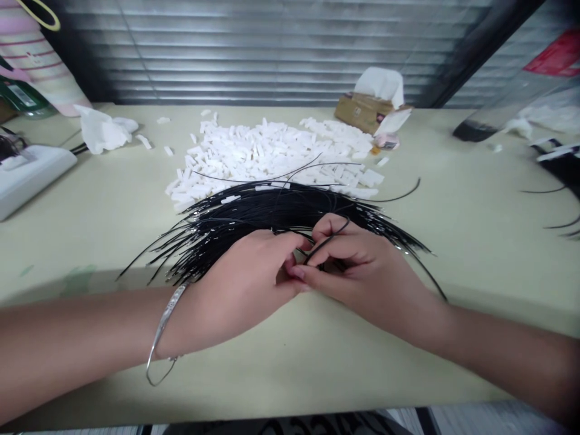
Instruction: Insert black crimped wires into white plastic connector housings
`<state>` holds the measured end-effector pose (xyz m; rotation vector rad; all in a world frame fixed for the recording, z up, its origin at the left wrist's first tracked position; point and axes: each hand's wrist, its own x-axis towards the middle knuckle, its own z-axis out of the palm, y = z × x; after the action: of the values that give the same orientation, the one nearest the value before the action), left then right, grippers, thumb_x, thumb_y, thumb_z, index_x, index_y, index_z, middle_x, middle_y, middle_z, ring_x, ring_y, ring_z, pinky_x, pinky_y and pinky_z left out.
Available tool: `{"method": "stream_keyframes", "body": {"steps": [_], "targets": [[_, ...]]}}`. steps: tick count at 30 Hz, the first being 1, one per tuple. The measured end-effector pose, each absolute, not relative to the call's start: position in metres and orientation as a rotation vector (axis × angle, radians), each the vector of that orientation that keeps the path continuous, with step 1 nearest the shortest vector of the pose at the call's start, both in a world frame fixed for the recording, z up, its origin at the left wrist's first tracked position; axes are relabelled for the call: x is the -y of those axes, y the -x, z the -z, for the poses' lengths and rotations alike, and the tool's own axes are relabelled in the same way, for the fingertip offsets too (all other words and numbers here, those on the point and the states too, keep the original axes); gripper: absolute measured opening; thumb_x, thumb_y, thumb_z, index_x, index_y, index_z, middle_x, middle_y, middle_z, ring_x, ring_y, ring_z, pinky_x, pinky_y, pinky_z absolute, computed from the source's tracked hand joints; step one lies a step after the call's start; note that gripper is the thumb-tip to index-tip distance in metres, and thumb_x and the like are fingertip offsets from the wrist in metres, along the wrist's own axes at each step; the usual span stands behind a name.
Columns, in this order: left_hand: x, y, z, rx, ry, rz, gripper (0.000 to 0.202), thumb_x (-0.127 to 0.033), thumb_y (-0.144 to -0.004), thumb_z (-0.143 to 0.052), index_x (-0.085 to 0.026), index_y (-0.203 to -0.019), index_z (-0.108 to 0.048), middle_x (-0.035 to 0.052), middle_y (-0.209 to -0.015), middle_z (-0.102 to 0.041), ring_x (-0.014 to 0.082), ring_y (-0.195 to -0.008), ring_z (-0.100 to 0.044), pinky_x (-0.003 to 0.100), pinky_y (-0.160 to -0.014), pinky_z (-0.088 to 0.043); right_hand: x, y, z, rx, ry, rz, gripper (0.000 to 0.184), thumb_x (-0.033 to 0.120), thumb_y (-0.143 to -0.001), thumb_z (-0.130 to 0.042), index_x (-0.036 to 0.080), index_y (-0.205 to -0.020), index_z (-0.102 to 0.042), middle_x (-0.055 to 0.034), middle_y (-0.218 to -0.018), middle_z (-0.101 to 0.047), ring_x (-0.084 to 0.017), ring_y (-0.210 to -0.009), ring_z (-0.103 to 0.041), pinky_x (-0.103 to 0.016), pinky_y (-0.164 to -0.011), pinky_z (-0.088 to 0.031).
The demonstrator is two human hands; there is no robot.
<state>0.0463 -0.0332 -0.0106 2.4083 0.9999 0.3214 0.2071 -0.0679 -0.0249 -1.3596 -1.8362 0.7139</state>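
Note:
My two hands meet fingertip to fingertip at the front of a thick bundle of thin black wires (254, 208). Between thumb and fingers my right hand (362, 260) pinches a black wire (325, 241), which runs up across its index finger. My left hand (254, 266), with a silver bracelet at the wrist, is closed at the same spot; its fingertips are partly hidden, and what they pinch is too small to make out. Shiny metal ends show on many wires. Behind the bundle spreads a heap of small white plastic pieces (258, 148), a few lying on the wires.
A tissue pack (362, 112) stands at the back right, near a clear bottle (493, 109) holding dark liquid. More black wires (564, 172) lie at the right edge. On the left are a white power strip (36, 175), a crumpled tissue (102, 130) and a striped cup (43, 57).

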Motion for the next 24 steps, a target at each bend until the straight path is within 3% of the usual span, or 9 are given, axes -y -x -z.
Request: {"method": "stream_keyframes", "body": {"steps": [4,24], "targets": [[0.031,-0.045,0.012,-0.954,-2.419,-0.321,0.009,-0.021,-0.077,-0.060,-0.017,-0.085,-0.062,0.0000,-0.075,-0.064,0.0169,-0.069,-0.056,0.025,-0.057,-0.040,0.069,-0.208,0.023,1.875,1.351,-0.761,0.015,0.018,-0.073,-0.067,0.020,-0.058,-0.067,-0.0006,-0.076,-0.051,-0.010,-0.071,-0.052,-0.023,-0.060,-0.043],[0.033,-0.045,0.016,-0.915,-2.375,-0.355,0.012,-0.017,-0.078,-0.057,-0.015,-0.089,-0.056,0.0051,-0.091,-0.064,0.0226,-0.088,-0.056,0.034,-0.075,-0.046,0.067,-0.206,0.013,1.893,1.497,-0.856,0.022,0.024,-0.074,-0.059,0.019,-0.053,-0.065,-0.0022,-0.073,-0.053,-0.013,-0.068,-0.053,-0.026,-0.055,-0.041]]}}
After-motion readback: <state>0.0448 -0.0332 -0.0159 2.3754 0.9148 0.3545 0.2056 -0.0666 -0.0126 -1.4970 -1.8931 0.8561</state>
